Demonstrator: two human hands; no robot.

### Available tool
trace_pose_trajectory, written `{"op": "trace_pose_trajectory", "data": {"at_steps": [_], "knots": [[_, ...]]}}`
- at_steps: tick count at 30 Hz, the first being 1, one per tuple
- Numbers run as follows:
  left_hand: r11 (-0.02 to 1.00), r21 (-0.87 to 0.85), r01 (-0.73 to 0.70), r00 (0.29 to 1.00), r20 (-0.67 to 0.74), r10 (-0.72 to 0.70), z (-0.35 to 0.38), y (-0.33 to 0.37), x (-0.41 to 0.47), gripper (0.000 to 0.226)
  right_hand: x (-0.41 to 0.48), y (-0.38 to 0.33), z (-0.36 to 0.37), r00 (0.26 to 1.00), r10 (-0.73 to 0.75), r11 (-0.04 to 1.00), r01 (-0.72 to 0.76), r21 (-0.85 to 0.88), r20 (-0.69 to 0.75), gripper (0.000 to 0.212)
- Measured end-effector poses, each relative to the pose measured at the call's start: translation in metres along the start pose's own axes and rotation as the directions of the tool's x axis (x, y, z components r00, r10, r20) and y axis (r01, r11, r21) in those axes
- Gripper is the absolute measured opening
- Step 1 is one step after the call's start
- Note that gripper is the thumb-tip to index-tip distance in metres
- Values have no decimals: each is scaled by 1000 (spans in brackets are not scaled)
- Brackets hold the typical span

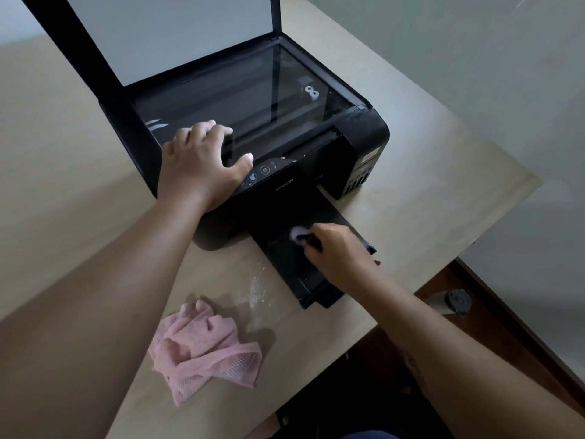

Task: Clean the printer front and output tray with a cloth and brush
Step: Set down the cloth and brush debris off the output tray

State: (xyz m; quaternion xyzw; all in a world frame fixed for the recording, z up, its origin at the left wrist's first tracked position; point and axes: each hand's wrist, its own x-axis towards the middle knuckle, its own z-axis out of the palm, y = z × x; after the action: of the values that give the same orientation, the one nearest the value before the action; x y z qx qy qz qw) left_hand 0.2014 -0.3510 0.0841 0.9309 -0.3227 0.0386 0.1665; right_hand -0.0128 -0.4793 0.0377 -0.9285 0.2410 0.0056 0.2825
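A black printer [332,147] sits on a beige table with its scanner lid [177,30] raised. Its black output tray [285,255] is pulled out toward me. My left hand [199,166] lies flat on the printer's front left corner, fingers spread over the scanner glass edge and control panel. My right hand [338,251] grips a small brush [300,236] whose pale, blurred bristles touch the tray surface. A crumpled pink cloth [202,346] lies on the table, left of the tray and near the front edge.
Whitish dust [258,289] is scattered on the table [427,198] beside the tray. The table's right edge runs diagonally; beyond it are a dark wooden floor and a table leg with a black foot [456,301]. A grey wall stands to the right.
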Motion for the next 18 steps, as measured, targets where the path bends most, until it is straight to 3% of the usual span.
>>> {"op": "trace_pose_trajectory", "data": {"at_steps": [1,2,4,5,8,9,12,13,16,18], "knots": [[1000,-1,-1,1000,-1,1,0,0,0,63,-2,-6,5,994,-83,996,81,36,73,18],[1000,-2,-1,1000,0,1,0,0,1,63,0,-8,6,995,-83,994,79,73,58,18],[1000,-1,1,1000,-1,-1,0,0,0,62,9,-3,4,988,46,996,-33,86,-150,15],[1000,1,3,1000,-3,-3,1,0,-1,62,11,-2,4,981,67,996,-55,69,-180,14],[1000,0,1,1000,-3,-1,1,0,0,61,8,-18,15,974,-197,976,185,116,110,19],[1000,1,1,1000,-4,-1,1,0,1,61,8,-22,16,971,-198,975,181,127,134,22],[1000,4,3,1000,-1,-3,0,-1,1,61,23,-10,12,988,41,998,-35,43,-149,23],[1000,3,5,1000,-2,-5,1,-2,1,61,25,-10,11,989,13,1000,-11,16,-148,24],[1000,0,5,1000,2,-5,2,-2,1,61,24,-21,15,977,-214,977,213,33,28,27],[1000,0,6,1000,2,-6,2,-2,2,63,32,-13,10,991,-87,996,86,-11,-101,28]]}}
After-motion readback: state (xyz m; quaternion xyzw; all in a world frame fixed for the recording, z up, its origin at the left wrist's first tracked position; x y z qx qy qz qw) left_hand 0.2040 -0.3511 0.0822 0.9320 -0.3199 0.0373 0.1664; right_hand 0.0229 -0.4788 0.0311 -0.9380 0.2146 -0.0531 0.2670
